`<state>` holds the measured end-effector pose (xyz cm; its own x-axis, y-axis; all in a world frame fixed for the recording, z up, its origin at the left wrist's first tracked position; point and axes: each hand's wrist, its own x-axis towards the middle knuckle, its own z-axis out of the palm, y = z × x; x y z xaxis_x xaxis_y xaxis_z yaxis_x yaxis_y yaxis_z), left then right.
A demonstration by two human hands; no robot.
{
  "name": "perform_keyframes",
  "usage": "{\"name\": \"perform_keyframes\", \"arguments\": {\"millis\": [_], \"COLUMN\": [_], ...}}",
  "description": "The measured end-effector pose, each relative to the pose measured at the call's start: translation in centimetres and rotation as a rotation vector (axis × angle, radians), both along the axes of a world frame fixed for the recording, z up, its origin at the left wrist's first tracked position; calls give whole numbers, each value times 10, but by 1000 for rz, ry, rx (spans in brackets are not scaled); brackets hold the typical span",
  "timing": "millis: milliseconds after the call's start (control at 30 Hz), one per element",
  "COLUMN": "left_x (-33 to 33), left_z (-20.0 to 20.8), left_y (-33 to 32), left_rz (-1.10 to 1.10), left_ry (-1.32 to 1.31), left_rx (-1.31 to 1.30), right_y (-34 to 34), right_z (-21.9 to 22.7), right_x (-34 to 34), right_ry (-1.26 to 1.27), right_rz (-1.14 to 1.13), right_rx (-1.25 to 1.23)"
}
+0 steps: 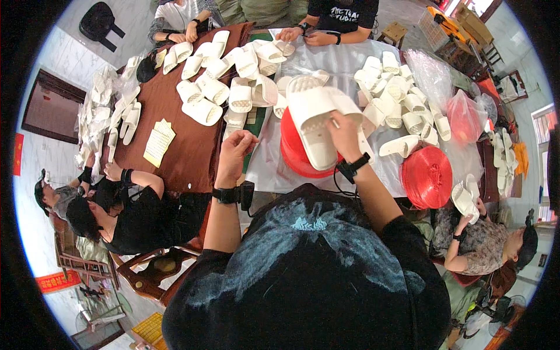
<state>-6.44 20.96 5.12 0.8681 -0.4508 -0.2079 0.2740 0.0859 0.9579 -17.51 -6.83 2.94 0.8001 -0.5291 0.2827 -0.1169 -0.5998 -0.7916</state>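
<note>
While the right hand is clamped on a glossy white moulded slide slipper, the left hand hangs apart from it, fingers curled, tips together; no slipper in it, can't tell if anything thin is pinched.

Slipper is up off the surface, tilted, over the near edge of the plastic-sheeted table, in front of a round red plastic-twine roll. Second red twine roll sits by the near right corner. Off that corner a co-worker holds more white slippers.

Progress, my read: one piece being handled, lots left. Loose white slippers spread over the far right part of the brown-cloth table; a jumbled white slipper heap fills the right half of the sheeted one. Can't tell which lot is finished. No twine visible on the held piece.

Held piece: plain white, broad one-piece strap, open toe pointing away, heel toward the wearer, bumpy footbed. No damage visible.

Farther: yellow printed paper sheets mid brown table, more white slippers along its left edge, two co-workers' hands at the far edge, no slipper visible in the right-hand pair.
</note>
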Motion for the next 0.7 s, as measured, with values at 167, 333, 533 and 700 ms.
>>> {"name": "perform_keyframes", "arguments": {"millis": [167, 333, 533, 700], "left_x": [-3, -1, 35, 85], "left_z": [-9, -30, -52, -63], "left_y": [-9, -3, -26, -64], "left_rz": [-120, -99, -96, -127], "left_ry": [-24, -38, 15, 128], "left_rx": [126, 253, 151, 87], "right_y": [-10, -28, -76, -67], "right_z": [-27, 27, -20, -36], "right_x": [-9, -59, -111, -114], "right_ry": [138, 125, 72, 301], "right_rz": [311, 127, -187, -169], "right_rx": [-68, 260, 274, 922]}}
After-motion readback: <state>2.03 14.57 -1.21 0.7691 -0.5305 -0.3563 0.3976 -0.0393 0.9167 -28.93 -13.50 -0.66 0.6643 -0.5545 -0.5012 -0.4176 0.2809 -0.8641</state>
